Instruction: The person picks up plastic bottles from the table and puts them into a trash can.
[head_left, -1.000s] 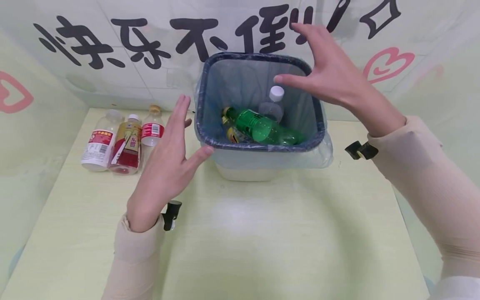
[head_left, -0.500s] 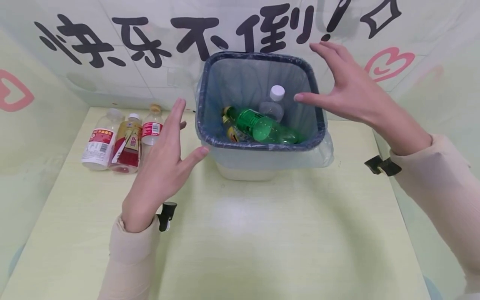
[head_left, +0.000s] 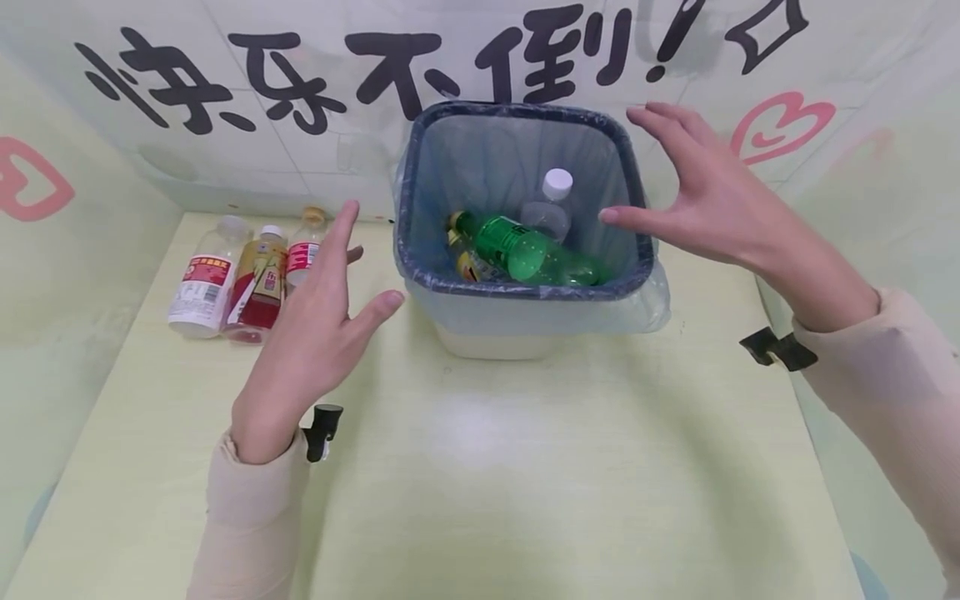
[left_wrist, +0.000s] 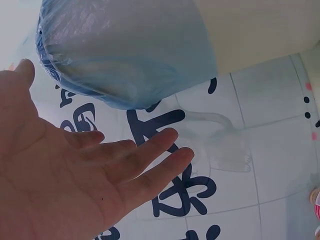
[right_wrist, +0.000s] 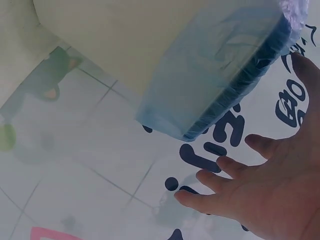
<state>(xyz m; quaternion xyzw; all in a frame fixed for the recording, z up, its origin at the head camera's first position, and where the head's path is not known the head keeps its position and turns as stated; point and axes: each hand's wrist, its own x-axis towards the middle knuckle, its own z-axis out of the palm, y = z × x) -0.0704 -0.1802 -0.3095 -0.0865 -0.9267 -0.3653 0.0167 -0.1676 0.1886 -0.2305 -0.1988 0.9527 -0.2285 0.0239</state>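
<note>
A trash bin (head_left: pixel 495 345) lined with a thin bluish bag (head_left: pixel 457 175) stands at the back of the table. Inside it lie a green bottle (head_left: pixel 510 246), a clear bottle with a white cap (head_left: pixel 557 185) and a yellow-labelled bottle (head_left: pixel 467 265), partly covered. My left hand (head_left: pixel 311 333) hovers left of the bin, fingers extended and thumb apart, holding nothing. To the right, my right hand (head_left: pixel 712 200) is spread beside the rim, also holding nothing. Both wrist views show a bare palm, the left hand (left_wrist: pixel 95 170) and the right hand (right_wrist: pixel 265 190), apart from the bag.
Left of my left hand several things group together: a bottle with a red and white label (head_left: pixel 201 287), a red-and-gold bottle (head_left: pixel 258 287) and an orange-capped bottle (head_left: pixel 302 250). Behind the table (head_left: pixel 480 467) rises a wall sheet with large black characters (head_left: pixel 397 71).
My right hand has drawn back from over the bin, rightward and down, to beside its rim. My left hand has shifted slightly left, away from the bin. The bottles stay in place.
</note>
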